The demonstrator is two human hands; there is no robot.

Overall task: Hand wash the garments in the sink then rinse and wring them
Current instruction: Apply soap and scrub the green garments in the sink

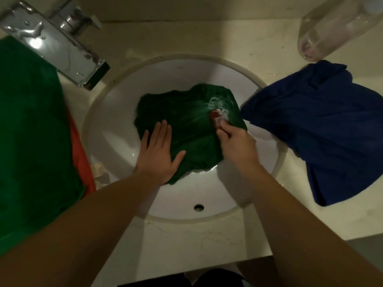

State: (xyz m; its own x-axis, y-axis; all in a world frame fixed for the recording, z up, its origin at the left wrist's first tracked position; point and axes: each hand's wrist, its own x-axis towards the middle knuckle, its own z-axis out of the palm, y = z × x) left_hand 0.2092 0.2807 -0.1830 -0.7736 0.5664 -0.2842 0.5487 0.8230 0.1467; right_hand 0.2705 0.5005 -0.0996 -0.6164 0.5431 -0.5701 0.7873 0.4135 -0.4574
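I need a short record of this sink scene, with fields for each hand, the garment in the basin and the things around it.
left hand: flat, fingers straight, presses on the green garment
right hand: pinches a red and white item, perhaps soap, against that garment
green garment: bunched in the sink, white suds near the right hand
blue garment: on the counter at right, one edge over the sink rim
left counter: green cloth lying over an orange cloth
back: faucet at left, clear bottle at right
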